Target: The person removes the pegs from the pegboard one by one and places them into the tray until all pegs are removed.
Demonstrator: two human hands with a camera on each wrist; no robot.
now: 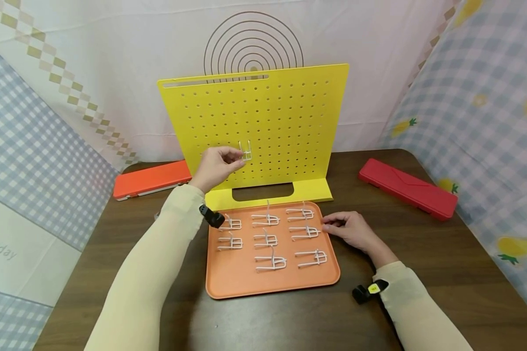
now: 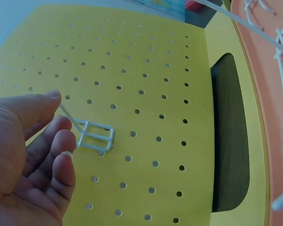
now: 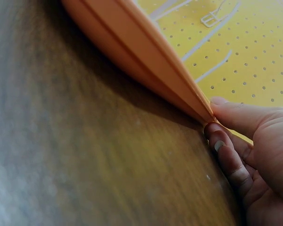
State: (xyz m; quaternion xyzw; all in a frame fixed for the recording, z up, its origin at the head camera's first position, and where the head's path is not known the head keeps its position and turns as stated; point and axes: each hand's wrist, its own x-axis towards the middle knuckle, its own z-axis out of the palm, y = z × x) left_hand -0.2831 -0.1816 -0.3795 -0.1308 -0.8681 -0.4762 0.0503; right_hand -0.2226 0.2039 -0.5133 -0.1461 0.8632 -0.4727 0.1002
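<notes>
A yellow pegboard (image 1: 285, 122) stands upright at the back of the table. Against its holes is a white wire pegboard hook (image 1: 247, 155); my left hand (image 1: 217, 165) pinches the hook's projecting prong between thumb and fingers. In the left wrist view the hook's frame (image 2: 96, 136) lies close to the board, beyond the fingertips. My right hand (image 1: 353, 229) holds the right rim of an orange tray (image 1: 233, 287), thumb above and fingers below, as the right wrist view shows. Several more white hooks (image 1: 270, 262) lie in rows on the tray.
An orange-red case (image 1: 151, 179) lies left of the pegboard, partly behind it. To the right is a red case (image 1: 408, 187). The board's yellow foot (image 1: 314, 190) borders the tray's back edge. Patterned cloths (image 1: 470, 107) surround the dark wooden table (image 1: 228, 326).
</notes>
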